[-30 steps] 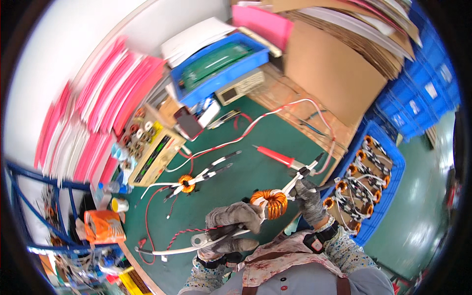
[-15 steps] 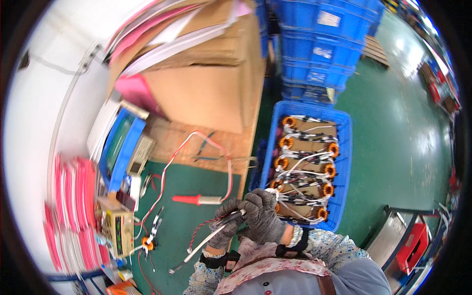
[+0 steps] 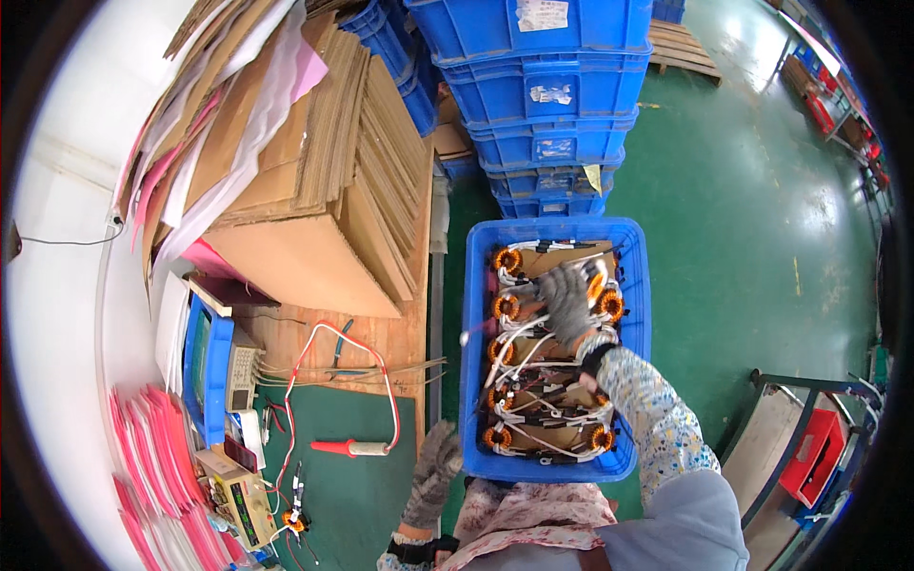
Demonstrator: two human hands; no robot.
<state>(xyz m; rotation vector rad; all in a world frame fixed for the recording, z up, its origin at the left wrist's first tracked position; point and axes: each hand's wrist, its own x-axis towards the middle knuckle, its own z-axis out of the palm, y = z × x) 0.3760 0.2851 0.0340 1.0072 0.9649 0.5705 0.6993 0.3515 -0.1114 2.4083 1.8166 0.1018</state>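
The right hand (image 3: 564, 303) is reaching into a central blue crate (image 3: 640, 352) beside a copper coil (image 3: 596, 287), its blurred grip unclear; the left hand (image 3: 436, 466), fingers loosely extended, is hovering beside the lower-left green mat (image 3: 367, 495). Upper-centre crates (image 3: 547, 95) are towering above green floor (image 3: 724, 238).

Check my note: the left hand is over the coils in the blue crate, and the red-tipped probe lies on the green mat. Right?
Wrong hand: the head view shows the right hand over the coils in the blue crate; the left hand is outside it, by its near left corner. The red-tipped probe does lie on the green mat.
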